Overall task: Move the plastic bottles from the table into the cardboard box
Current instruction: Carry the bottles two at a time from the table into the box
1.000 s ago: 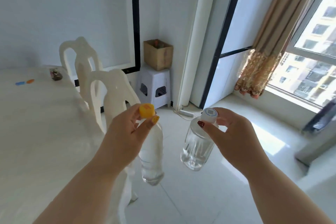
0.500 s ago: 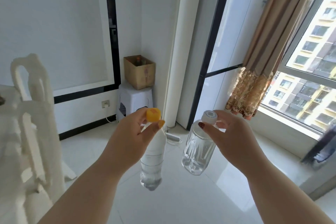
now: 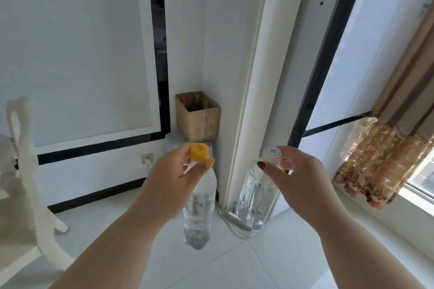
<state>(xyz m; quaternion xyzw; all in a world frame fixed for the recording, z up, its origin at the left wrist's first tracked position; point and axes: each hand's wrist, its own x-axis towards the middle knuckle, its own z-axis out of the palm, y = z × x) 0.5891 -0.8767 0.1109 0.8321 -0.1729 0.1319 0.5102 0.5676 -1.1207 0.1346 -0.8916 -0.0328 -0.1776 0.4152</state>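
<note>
Closer now than half a second ago, the cardboard box [image 3: 198, 117] has grown in view and slid toward the middle, while the white chair [image 3: 22, 185] has dropped to the left edge. Both bottles hang in the air in front of the box, well short of it. Pinched at the neck just under its cap by the left hand [image 3: 169, 178], the yellow-capped bottle [image 3: 199, 206] hangs upright, clear and nearly empty. In the same way the right hand [image 3: 298, 178] pinches the white-capped bottle [image 3: 257, 197], thumb and fingers curled round its neck. The two bottles hang near each other without touching.

Open at the top, the box sits on a white stool [image 3: 171, 143] in the corner of the room, and the tops of a few bottles already show inside it. The yellow cap and left thumb overlap the stool's front edge. A white pillar [image 3: 249, 91] rises just right of the box, between the two bottles from this angle. At its foot a power strip with its cable [image 3: 232, 218] lies on the pale tiled floor [image 3: 234, 265]. A brown curtain [image 3: 385, 155] hangs at the right by the window.
</note>
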